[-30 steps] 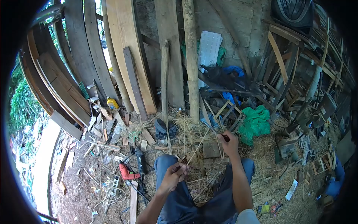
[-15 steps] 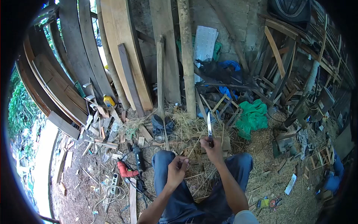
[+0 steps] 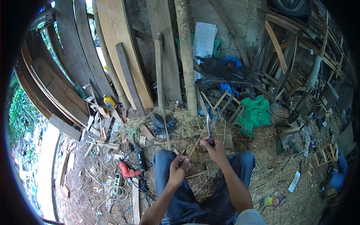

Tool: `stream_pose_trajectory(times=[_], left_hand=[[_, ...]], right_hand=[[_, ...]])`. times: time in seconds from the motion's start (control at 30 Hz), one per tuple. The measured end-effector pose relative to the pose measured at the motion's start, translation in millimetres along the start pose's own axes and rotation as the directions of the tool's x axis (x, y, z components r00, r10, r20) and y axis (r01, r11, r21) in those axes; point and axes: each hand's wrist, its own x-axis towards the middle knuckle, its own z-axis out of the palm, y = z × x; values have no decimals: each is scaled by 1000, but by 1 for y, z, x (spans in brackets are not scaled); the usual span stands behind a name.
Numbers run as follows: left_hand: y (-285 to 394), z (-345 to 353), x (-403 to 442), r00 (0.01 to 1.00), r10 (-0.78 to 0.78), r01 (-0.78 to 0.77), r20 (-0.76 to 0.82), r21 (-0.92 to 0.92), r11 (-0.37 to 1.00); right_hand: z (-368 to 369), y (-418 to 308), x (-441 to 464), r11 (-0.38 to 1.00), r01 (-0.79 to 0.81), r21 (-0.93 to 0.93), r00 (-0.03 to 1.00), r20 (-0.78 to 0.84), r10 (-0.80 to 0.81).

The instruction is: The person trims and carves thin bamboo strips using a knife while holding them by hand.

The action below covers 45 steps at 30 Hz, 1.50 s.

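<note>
Gripping a knife (image 3: 209,129), the right hand's (image 3: 214,149) fingers are curled shut round its dark handle, the blade standing up past them. From where I stand, the left hand (image 3: 179,167) pinches a thin pale strip (image 3: 194,149), which slants forward from those fingertips. A red power drill (image 3: 128,171) lies left of the left fingers; crumpled green cloth (image 3: 254,114) sits ahead and right of the right fingers.

Left hand (image 3: 180,167): fingers curled, thumb inward | right hand (image 3: 213,145): closed fist (slightly higher) | forearms: angled inward
</note>
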Motion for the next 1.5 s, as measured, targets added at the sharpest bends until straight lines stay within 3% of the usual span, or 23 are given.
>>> stream_pose_trajectory(times=[0.03, 0.1, 0.17, 0.2, 0.3, 0.37, 0.47, 0.6, 0.67, 0.73, 0.8, 0.87, 0.93, 1.0, 1.03, 1.07, 1.1, 1.2, 1.33, 1.4, 1.43, 1.5], left_hand=[[2, 0, 1, 1000, 1, -1, -1, -1, 1000], [8, -1, 3, 997, -73, 74, 13, -228, 971], [9, -6, 8, 998, -63, 64, 13, -266, 962], [9, -8, 8, 998, -54, 55, 11, -304, 951], [15, -6, 4, 994, -88, 105, 65, -351, 931], [12, -3, 3, 994, -89, 107, 65, -349, 931], [10, -1, 2, 993, -95, 114, 72, -345, 931], [16, 0, 5, 997, -13, 38, 81, -312, 949], [19, 3, 14, 1000, -15, 15, 4, -315, 949], [17, 3, 26, 997, -10, -14, -72, -321, 947], [9, 2, 39, 990, 103, -121, -96, -206, 971], [-4, 1, 50, 980, 153, -173, -127, -164, 971], [-3, 5, 55, 968, 211, -221, -133, -64, 973], [-2, 7, 60, 973, 199, -207, -114, -67, 976], [-2, 7, 64, 973, 201, -208, -118, -55, 977], [-1, 6, 70, 972, 201, -207, -120, -42, 977], [4, 4, 81, 941, 329, -332, -78, -23, 943], [15, -5, 121, 925, 373, -364, -66, 120, 924], [2, 8, 160, 902, 431, -422, 24, 262, 868], [-16, 18, 172, 898, 436, -429, 60, 341, 836], [-26, 23, 174, 876, 470, -465, 109, 450, 762], [-45, 28, 182, 865, 471, -478, 173, 572, 667]], right_hand=[[-2, 1, 1, 1000, 29, -11, 999, -32, -30], [-6, 1, 2, 998, 57, -21, 996, -61, -58], [-15, 0, 6, 992, 87, -96, 969, -221, -107], [-22, 7, 8, 992, 87, -94, 970, -220, -106], [-33, 20, 13, 998, -11, -56, 987, -163, 2], [-23, 11, 6, 997, 71, 11, 997, -25, -71], [-7, 4, 0, 994, 100, -33, 993, 72, -97], [1, -6, -2, 987, 141, -82, 986, 97, -133], [4, -2, -5, 997, 58, -51, 995, 78, -54], [13, -10, -10, 993, 97, -71, 991, 103, -89], [17, -13, -10, 987, 132, -94, 985, 121, -120], [19, -12, -12, 992, 70, -102, 972, 229, -45], [21, -7, -11, 991, 94, -99, 978, 196, -73], [17, -5, -10, 990, -122, -72, 978, 163, 132], [14, 1, -8, 989, -129, -75, 978, 153, 139], [10, 13, -4, 985, -33, -172, 992, 112, 53], [7, 25, -2, 961, 53, -272, 996, 78, -33], [-7, 48, 7, 937, -119, -330, 991, 13, 130], [-25, 114, 22, 926, -133, -353, 991, -15, 136], [-29, 144, 24, 766, -269, -584, 960, -222, 168], [-31, 151, 23, 764, -279, -581, 957, -231, 174], [-29, 162, 17, 593, -562, -576, 818, -282, 502]])
